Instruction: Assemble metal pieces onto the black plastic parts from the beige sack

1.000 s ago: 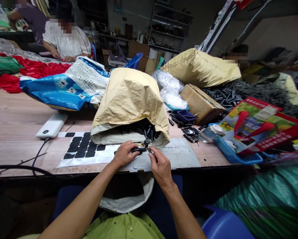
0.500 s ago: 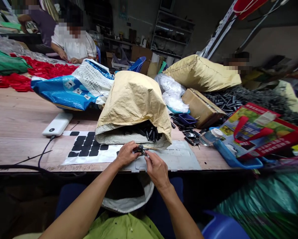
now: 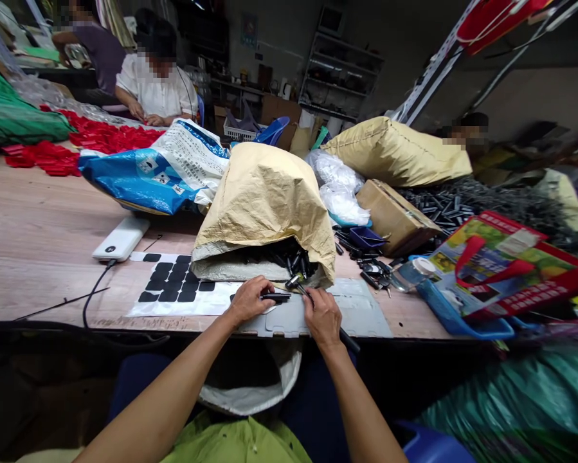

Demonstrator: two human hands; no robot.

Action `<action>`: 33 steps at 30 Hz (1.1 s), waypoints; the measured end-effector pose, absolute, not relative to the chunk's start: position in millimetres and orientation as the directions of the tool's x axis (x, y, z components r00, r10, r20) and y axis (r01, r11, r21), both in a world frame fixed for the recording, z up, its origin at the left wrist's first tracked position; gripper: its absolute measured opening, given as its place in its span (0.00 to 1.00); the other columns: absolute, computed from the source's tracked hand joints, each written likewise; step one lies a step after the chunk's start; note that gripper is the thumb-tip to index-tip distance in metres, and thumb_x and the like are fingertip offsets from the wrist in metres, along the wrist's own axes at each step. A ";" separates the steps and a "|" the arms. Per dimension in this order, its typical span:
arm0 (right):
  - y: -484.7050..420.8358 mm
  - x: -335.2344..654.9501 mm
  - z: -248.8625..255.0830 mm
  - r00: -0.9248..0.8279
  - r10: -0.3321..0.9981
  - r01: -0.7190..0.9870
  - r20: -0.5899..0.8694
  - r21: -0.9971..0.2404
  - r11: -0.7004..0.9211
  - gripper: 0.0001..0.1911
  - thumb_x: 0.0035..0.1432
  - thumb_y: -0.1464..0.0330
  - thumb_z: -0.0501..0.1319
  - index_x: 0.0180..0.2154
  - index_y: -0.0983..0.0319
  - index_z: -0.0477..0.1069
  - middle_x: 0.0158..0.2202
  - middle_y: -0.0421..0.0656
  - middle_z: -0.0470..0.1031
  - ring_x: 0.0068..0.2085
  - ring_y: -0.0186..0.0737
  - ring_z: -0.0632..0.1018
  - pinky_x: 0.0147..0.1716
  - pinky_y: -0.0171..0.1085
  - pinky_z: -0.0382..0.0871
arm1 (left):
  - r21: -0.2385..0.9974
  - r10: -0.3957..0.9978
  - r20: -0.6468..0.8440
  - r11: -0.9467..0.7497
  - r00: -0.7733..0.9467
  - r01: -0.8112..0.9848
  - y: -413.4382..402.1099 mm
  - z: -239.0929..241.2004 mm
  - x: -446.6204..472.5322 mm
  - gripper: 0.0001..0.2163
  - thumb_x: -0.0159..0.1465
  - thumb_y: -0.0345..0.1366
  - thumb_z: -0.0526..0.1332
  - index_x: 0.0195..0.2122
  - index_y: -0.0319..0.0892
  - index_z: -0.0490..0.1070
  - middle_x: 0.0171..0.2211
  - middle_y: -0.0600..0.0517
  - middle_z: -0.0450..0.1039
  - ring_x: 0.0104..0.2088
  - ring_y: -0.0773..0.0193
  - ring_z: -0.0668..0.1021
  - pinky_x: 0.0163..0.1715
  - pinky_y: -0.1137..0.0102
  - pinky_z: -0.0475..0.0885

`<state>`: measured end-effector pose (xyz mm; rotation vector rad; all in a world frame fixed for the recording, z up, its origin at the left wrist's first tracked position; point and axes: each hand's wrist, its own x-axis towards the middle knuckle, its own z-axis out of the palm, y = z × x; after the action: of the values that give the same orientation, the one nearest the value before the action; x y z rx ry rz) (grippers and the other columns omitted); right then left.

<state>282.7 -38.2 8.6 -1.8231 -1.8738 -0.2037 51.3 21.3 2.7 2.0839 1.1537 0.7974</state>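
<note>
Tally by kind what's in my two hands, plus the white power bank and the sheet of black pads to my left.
Hammer: 1
Black part: 1
Power bank: 1
Sheet of black pads: 1
Total: 4

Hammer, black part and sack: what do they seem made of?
Hammer: shiny grey head, likely metal; dark matte handle, perhaps rubber. Black part: matte, probably plastic. Sack: creased tan paper, matte, with a pale woven-looking lining at its mouth.
</note>
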 end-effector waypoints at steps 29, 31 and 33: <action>-42.6 270.6 10.9 0.064 0.887 0.985 0.457 -0.171 0.017 0.11 0.65 0.68 0.59 0.48 0.60 0.74 0.42 0.46 0.75 0.43 0.45 0.70 0.42 0.39 0.59 | 0.783 0.875 0.188 -0.407 0.445 0.470 19.6 5.8 49.3 0.08 0.54 0.31 0.65 0.37 0.43 0.73 0.35 0.53 0.73 0.37 0.61 0.74 0.38 0.68 0.67; -42.7 270.5 10.9 0.065 0.886 0.984 0.458 -0.175 0.018 0.11 0.65 0.68 0.59 0.48 0.60 0.75 0.42 0.46 0.75 0.43 0.45 0.70 0.42 0.39 0.59 | 0.767 0.869 0.195 -0.425 0.455 0.481 19.7 6.4 49.6 0.08 0.55 0.32 0.66 0.37 0.43 0.74 0.35 0.52 0.73 0.38 0.60 0.74 0.39 0.68 0.67; -42.6 270.7 10.4 0.066 0.887 0.983 0.458 -0.180 0.020 0.11 0.65 0.68 0.59 0.48 0.60 0.75 0.42 0.46 0.75 0.43 0.45 0.70 0.43 0.39 0.59 | 0.751 0.857 0.204 -0.447 0.473 0.485 16.9 9.5 49.4 0.07 0.57 0.33 0.66 0.38 0.43 0.75 0.35 0.52 0.74 0.39 0.60 0.74 0.41 0.67 0.67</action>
<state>270.7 -42.6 10.4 -1.9025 -1.8561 -0.2871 49.4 16.9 9.5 2.1020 1.1079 0.7756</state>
